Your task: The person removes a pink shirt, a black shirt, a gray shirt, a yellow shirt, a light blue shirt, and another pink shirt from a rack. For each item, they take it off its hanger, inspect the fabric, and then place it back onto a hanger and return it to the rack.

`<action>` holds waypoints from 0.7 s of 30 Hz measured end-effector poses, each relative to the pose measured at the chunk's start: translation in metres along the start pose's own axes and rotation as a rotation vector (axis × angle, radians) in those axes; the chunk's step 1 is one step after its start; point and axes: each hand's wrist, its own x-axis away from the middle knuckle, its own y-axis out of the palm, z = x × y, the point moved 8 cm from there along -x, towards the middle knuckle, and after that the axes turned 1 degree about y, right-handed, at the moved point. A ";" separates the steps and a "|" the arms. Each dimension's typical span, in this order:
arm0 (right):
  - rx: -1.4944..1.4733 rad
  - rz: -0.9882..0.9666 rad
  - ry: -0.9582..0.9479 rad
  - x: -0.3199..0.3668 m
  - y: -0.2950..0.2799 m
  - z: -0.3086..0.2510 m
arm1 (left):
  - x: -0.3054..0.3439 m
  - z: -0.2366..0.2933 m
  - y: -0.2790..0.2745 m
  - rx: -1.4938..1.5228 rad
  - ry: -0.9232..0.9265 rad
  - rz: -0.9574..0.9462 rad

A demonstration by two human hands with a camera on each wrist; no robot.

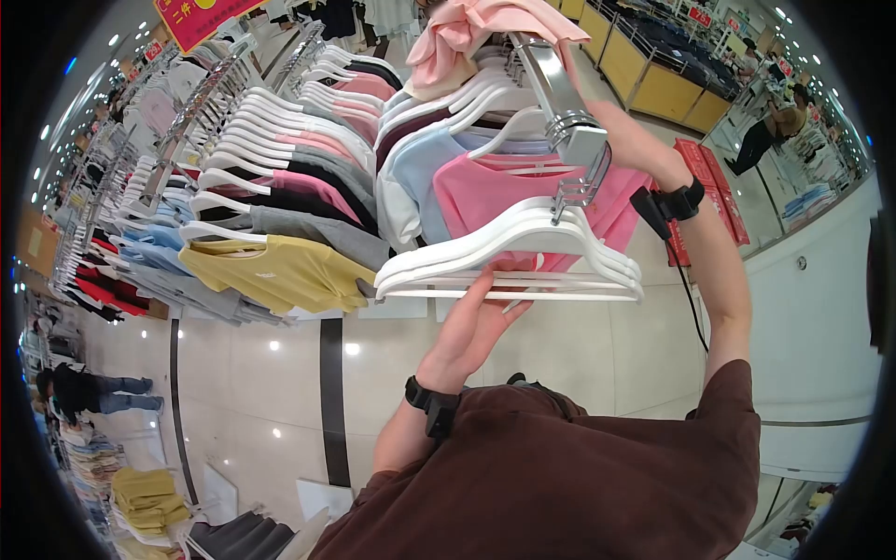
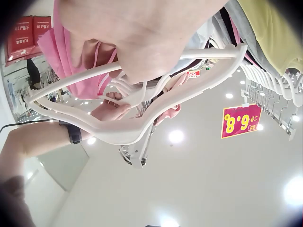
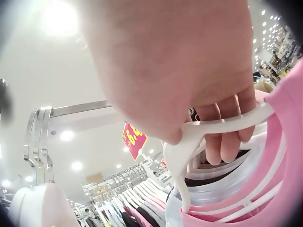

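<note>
Several bare white hangers (image 1: 509, 245) hang at the near end of a chrome rail (image 1: 558, 89). My left hand (image 1: 464, 329) grips their lower bars from below, thumb in front and fingers behind. Behind them a pink top (image 1: 471, 191) hangs on its own white hanger. My right hand (image 1: 627, 138) reaches past the rail's end, partly hidden by it in the head view. In the right wrist view its fingers curl round the shoulder of the pink top's white hanger (image 3: 232, 124), with the thumb on the near side.
A light pink garment (image 1: 457, 42) is draped over the rail. Beside it, a rack carries a yellow top (image 1: 280, 271) and several grey and black ones. Red boxes (image 1: 714, 201) stand on the floor at right, near a white cabinet (image 1: 821, 317). Another person (image 1: 770, 126) stands farther off.
</note>
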 end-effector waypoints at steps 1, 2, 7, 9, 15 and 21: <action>0.016 -0.027 0.003 -0.002 -0.003 0.004 | 0.000 0.000 -0.003 0.003 -0.004 0.012; 0.146 -0.110 0.058 -0.005 -0.007 0.006 | 0.002 0.002 -0.007 0.006 -0.001 0.010; 0.278 0.106 0.020 -0.050 -0.091 -0.028 | 0.021 0.020 -0.027 -0.052 -0.002 0.021; 0.399 0.135 0.029 -0.085 -0.114 -0.035 | 0.024 0.024 -0.032 -0.039 -0.009 0.032; 0.496 -0.178 -0.202 -0.153 -0.065 -0.114 | 0.039 0.017 -0.057 -0.008 -0.049 0.089; 0.771 -0.318 -0.067 -0.178 -0.031 -0.115 | 0.074 0.019 -0.093 0.089 -0.014 0.255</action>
